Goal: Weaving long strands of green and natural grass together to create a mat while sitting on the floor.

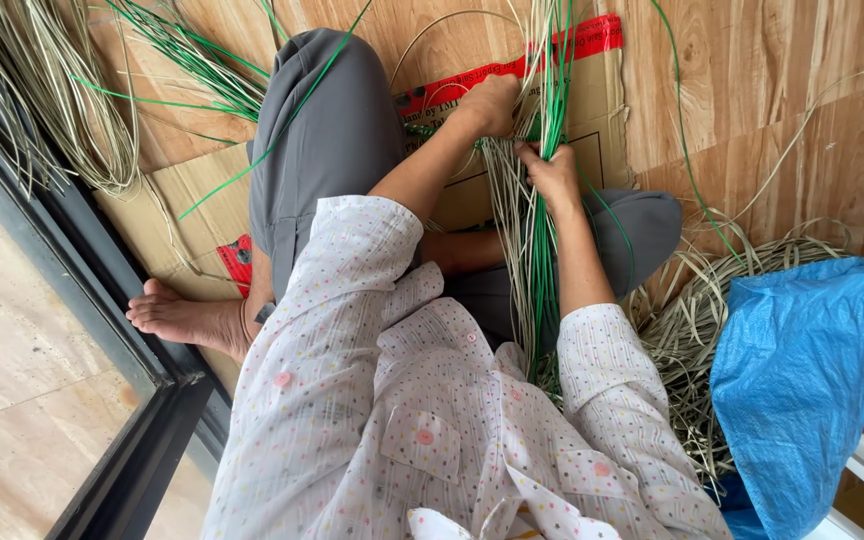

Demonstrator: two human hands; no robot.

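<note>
- Strand bundle [530, 250], pale and green: we find it upright between the knees, over the flattened cardboard [192, 185].
- Left hand [492, 105]: grip closed on strands near the top.
- Right hand [552, 175]: grip clamped on the bundle just below.
- Blue sack [802, 370], one, at the right; contents not visible.
- Loose strand heaps: one pale coil [692, 320] beside the sack, one pale sheaf [42, 90] and green strands [192, 55] at upper left.
- Wooden floor [752, 80]; dark door track [102, 300] at left.
</note>
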